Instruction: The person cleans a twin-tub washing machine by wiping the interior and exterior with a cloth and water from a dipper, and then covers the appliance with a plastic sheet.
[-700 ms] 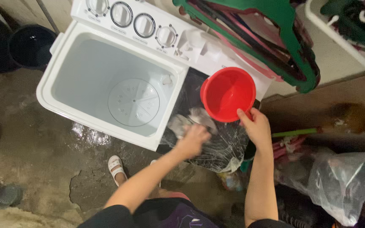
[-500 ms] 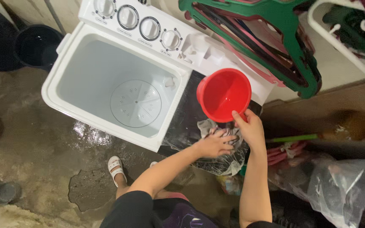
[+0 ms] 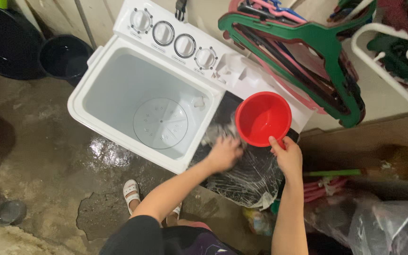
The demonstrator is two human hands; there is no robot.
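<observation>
A white twin-tub washing machine (image 3: 119,134) stands below me, its big wash tub open and empty. My right hand (image 3: 287,156) grips the rim of a red plastic bowl (image 3: 263,118) and holds it above the smaller right-hand tub. My left hand (image 3: 224,153) is closed on a wet clear plastic sheet (image 3: 249,177) that covers that dark tub and hangs over its front edge.
Green and pink clothes hangers (image 3: 317,52) hang at the upper right. A dark bucket (image 3: 64,56) sits at the upper left, beside a large black tub (image 3: 3,42). A clear plastic bag (image 3: 386,226) lies at the lower right. The concrete floor (image 3: 48,170) is wet; my sandalled foot (image 3: 131,191) stands on it.
My left hand has moved up and left across the plastic sheet toward the tub's inner edge. The red bowl has stayed over the small tub in my right hand.
</observation>
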